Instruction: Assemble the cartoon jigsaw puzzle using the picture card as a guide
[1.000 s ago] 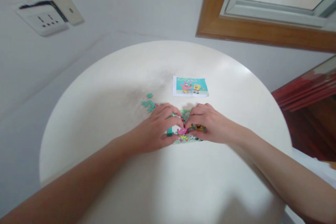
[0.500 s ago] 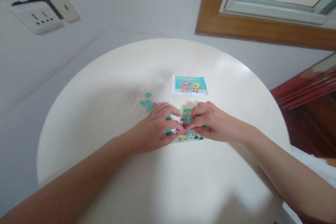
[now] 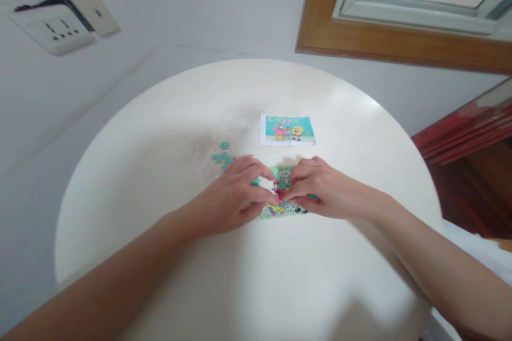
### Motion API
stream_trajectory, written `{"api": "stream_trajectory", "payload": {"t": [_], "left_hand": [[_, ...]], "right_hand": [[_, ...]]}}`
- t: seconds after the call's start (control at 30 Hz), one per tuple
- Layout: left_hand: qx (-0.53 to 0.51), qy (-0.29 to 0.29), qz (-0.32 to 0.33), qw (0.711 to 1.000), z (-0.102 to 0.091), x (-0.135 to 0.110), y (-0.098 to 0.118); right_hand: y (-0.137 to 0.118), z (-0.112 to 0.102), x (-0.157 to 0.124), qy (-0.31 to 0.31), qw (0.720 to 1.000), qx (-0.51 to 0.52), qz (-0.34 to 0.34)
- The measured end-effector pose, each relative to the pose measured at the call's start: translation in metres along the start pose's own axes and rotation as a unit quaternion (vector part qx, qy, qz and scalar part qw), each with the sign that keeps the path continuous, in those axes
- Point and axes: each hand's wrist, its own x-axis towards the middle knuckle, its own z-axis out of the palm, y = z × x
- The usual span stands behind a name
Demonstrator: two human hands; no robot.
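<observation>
A small cartoon jigsaw puzzle [image 3: 285, 176] lies partly assembled on the round white table [image 3: 168, 133]. My left hand [image 3: 236, 194] rests on its left side, fingers curled and pressing down on the pieces. Across from it, my right hand [image 3: 320, 189] covers the right side, fingertips pinched together at the puzzle's middle. The two sets of fingertips almost meet over a pink figure. Much of the puzzle is hidden under both hands.
Several loose teal puzzle pieces [image 3: 222, 156] lie just left of my left hand. A printed reference picture [image 3: 286, 129] lies beyond the puzzle. A wall socket [image 3: 60, 24] is at upper left, a wood-framed window [image 3: 400, 16] at upper right, a red-brown piece of furniture [image 3: 472, 144] at right.
Both hands stay on the puzzle; the fingertips have shifted slightly, uncovering more of the green top part. The view has drifted a little.
</observation>
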Motion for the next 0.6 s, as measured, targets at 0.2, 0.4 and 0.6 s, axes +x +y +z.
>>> {"api": "stream_trajectory", "payload": {"t": [0.2,0.4,0.6], "left_hand": [[-0.003,0.006,0.002,1.000,0.001,0.000,0.000],[0.003,-0.005,-0.013,1.000,0.001,0.000,0.001],[-0.002,-0.011,-0.025,1.000,0.000,0.000,0.002]], "right_hand": [[0.003,0.002,0.002,0.018,1.000,-0.014,-0.007],[-0.001,-0.002,0.000,0.010,1.000,-0.009,-0.009],[-0.006,-0.006,-0.002,-0.012,1.000,-0.002,-0.017]]}}
